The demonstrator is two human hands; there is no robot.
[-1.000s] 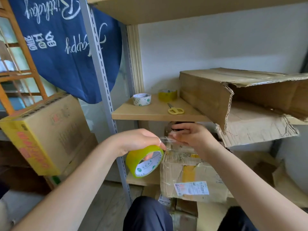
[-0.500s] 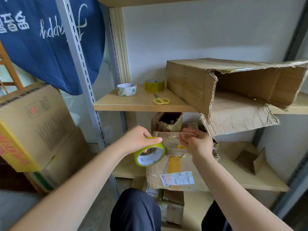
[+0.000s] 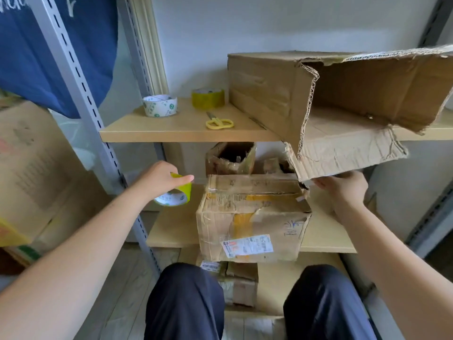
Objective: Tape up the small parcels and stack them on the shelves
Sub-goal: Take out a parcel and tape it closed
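One small parcel (image 3: 252, 217) is sitting on the lower shelf (image 3: 176, 229), at centre. At 9 o'clock of it, the left hand (image 3: 159, 180) is keeping its grip clamped on a yellow tape roll (image 3: 175, 195). At 3 o'clock, the right hand (image 3: 343, 190) is touching the torn flap of a large open carton (image 3: 343, 99); its grip cannot be told. At 12 o'clock, scissors (image 3: 219, 122) and two spare tape rolls (image 3: 159, 105) are lying on the upper shelf (image 3: 186, 133).

Both bare forearms reach forward, well apart. Left hand (image 3: 159, 179) curls round a tape roll (image 3: 175, 193), index finger extended over it. Right hand (image 3: 343, 186) out to the right, back up, fingers (image 3: 321, 184) pointing left, grip unclear.
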